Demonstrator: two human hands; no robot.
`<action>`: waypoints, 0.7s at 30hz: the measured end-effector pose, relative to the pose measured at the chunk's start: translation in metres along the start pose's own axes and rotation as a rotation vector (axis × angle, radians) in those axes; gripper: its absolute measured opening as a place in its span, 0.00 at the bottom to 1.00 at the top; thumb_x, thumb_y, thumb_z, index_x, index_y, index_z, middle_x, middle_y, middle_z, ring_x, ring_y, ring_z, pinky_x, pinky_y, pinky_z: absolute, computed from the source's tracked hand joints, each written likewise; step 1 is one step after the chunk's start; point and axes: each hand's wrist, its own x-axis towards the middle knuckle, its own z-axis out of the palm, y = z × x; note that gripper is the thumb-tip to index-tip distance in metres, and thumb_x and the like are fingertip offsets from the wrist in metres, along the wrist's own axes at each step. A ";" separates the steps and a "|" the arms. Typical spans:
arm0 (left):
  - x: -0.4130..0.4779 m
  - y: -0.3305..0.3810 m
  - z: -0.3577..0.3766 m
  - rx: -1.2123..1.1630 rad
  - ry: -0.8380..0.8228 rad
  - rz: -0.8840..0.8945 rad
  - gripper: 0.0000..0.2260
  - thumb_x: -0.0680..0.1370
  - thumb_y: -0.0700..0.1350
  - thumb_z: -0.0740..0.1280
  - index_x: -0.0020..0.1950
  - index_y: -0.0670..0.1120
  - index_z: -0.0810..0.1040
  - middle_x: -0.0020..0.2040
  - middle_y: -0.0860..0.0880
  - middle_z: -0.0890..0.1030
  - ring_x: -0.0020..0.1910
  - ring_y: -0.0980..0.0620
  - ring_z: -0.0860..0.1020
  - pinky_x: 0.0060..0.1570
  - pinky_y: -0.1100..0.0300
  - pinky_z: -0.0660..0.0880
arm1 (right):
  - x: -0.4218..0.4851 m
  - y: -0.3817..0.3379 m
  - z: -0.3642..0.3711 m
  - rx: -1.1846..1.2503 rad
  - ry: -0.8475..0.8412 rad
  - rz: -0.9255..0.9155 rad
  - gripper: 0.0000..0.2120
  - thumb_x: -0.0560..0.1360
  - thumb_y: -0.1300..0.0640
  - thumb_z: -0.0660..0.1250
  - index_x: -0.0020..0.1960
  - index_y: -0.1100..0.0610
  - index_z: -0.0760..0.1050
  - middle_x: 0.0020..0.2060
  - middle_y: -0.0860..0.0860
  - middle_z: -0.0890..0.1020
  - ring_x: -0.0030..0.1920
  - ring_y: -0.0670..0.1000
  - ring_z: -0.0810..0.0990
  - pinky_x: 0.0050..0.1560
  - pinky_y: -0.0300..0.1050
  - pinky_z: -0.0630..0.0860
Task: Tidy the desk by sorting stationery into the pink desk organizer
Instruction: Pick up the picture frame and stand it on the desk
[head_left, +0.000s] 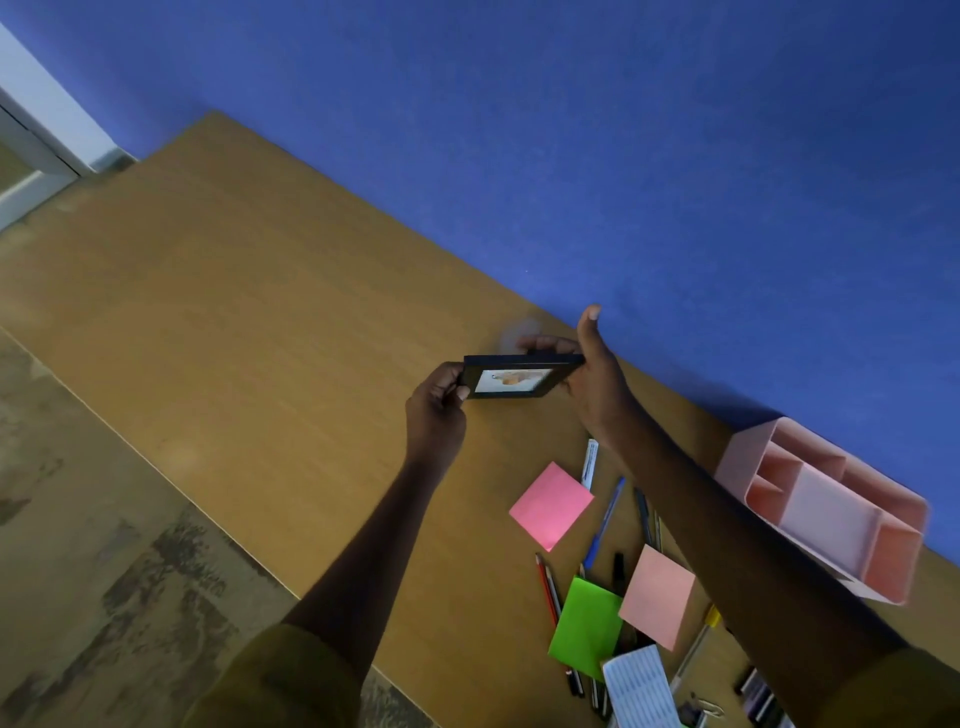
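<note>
Both hands hold a small black picture frame above the wooden desk, near the blue wall. My left hand pinches its left end; my right hand grips its right end, thumb raised. The pink desk organizer stands at the right against the wall, its compartments showing nothing inside. Below the frame lie a pink sticky pad, a green pad, a peach pad, a blue pen, a white marker and red pencils.
A printed white booklet and black clips lie at the bottom right with more pens. The desk's front edge runs diagonally to the lower left, with patterned floor beyond. The blue wall backs the desk.
</note>
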 end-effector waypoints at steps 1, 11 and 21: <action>0.004 -0.002 0.001 -0.003 0.000 0.004 0.19 0.78 0.26 0.61 0.56 0.45 0.84 0.51 0.51 0.87 0.52 0.58 0.82 0.49 0.62 0.77 | 0.003 0.000 0.000 0.000 0.003 -0.001 0.47 0.79 0.20 0.45 0.62 0.56 0.87 0.61 0.57 0.87 0.63 0.61 0.85 0.74 0.67 0.74; 0.035 -0.004 0.012 -0.005 0.030 -0.050 0.16 0.78 0.27 0.62 0.57 0.43 0.83 0.51 0.49 0.86 0.46 0.65 0.79 0.45 0.72 0.73 | 0.033 -0.011 0.003 0.081 0.069 -0.055 0.45 0.80 0.24 0.51 0.79 0.58 0.72 0.75 0.57 0.78 0.75 0.59 0.76 0.79 0.64 0.69; 0.055 -0.005 0.016 -0.030 0.015 -0.115 0.17 0.81 0.30 0.61 0.59 0.48 0.83 0.52 0.56 0.87 0.47 0.67 0.80 0.43 0.73 0.74 | 0.060 -0.016 -0.001 0.109 0.054 0.001 0.43 0.75 0.20 0.57 0.83 0.43 0.65 0.76 0.46 0.76 0.76 0.50 0.75 0.80 0.62 0.67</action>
